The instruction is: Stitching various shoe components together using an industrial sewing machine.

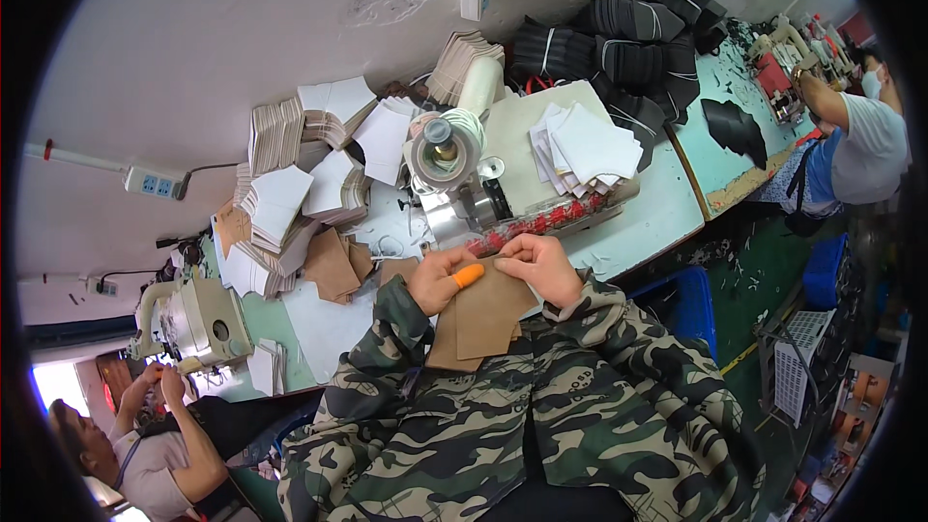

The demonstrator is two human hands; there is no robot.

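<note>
Both hands are close together in front of the machine, at the top edge of a few flat brown cut pieces [491,314] of leather or card. These pieces overlap and hang down over my camouflage jacket. My left hand [432,282], with an orange finger cot [469,275] on one finger, pinches their upper left part. With thumb and fingers closed, my right hand [543,267] grips the upper right part. Just beyond stands a beige bench machine [454,159] with a round top and a red-marked front edge. White cut pieces [585,147] lie stacked on its flat top.
Stacks of pale cut pieces [280,203] and loose brown pieces [333,266] crowd the bench at left. Tied black bundles [633,58] are piled at the back right. A blue bin [691,304] stands at right. Two other people work at machines, far left and far right.
</note>
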